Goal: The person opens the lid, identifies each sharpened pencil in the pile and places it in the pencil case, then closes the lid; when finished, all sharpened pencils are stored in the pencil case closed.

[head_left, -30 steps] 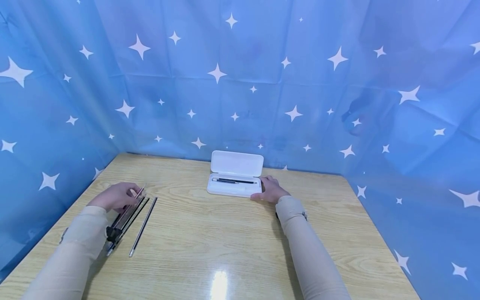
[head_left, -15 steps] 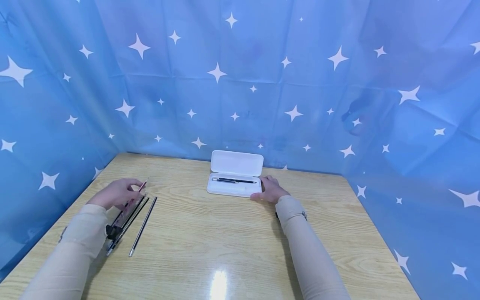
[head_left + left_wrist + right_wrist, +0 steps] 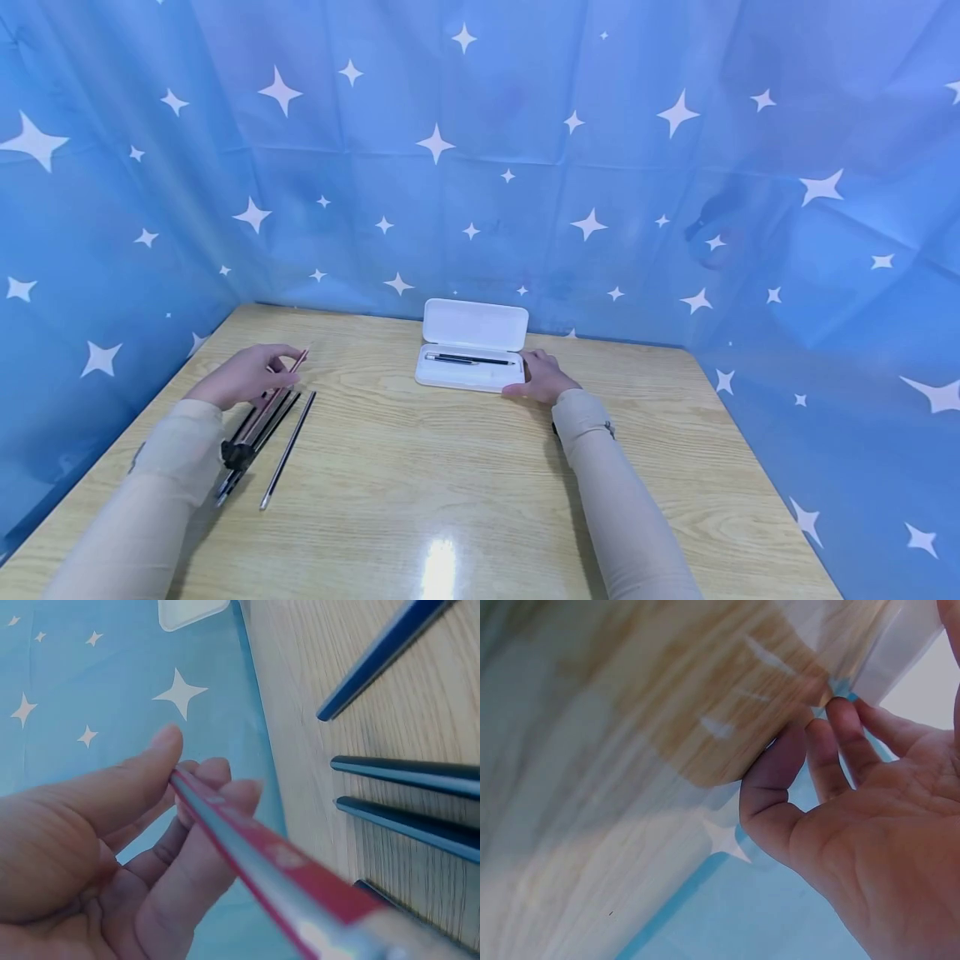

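My left hand (image 3: 243, 372) pinches the red pencil (image 3: 262, 844) near one end, left side of frame | my right hand (image 3: 546, 380) holds the white case (image 3: 476, 323), middle | weak pinch could let the pencil tip and drop

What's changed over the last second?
The left hand has moved up and right in the head view, carrying the red pencil it already pinched. Nothing was let go. The right hand stayed at the open white case's right end; the dark pencils inside didn't move.
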Demonstrator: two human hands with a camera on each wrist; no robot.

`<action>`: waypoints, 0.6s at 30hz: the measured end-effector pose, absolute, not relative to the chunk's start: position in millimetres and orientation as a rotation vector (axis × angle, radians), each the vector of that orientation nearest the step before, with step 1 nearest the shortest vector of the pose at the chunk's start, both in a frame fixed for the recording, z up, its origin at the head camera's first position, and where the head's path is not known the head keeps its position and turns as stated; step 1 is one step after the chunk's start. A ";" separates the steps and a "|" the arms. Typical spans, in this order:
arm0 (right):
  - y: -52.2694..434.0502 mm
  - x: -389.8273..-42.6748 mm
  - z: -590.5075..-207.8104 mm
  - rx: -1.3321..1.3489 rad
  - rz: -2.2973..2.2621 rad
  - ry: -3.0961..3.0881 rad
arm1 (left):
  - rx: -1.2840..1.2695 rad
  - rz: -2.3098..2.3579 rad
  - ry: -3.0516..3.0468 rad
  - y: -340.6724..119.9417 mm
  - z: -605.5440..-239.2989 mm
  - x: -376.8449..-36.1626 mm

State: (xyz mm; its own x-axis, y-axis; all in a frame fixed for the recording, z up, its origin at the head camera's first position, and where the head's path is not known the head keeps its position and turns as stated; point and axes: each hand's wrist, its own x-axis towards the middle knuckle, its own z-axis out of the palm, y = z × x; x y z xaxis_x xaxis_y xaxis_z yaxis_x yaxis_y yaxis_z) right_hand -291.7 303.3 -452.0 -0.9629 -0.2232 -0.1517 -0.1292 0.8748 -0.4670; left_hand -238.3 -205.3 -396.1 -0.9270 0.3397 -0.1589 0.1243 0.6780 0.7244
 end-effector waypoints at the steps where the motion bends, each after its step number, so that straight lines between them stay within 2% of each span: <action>1: 304.1 -292.3 -452.5 -0.267 -0.684 2.844 | 0.373 1.104 2.611 -204.2 -395.8 -238.9; 18: 303.6 -286.9 -450.0 -0.303 -0.674 2.856 | 0.407 1.217 2.562 -190.0 -390.9 -245.7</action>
State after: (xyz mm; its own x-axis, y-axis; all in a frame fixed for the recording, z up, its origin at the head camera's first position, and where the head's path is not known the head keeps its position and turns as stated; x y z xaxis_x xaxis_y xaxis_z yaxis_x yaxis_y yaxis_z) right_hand -286.9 303.6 -450.0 -0.9608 -0.2404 -0.1384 -0.1532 0.8757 -0.4579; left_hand -245.7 -190.0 -390.9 -0.9224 0.3651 -0.1257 0.1332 0.6065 0.7838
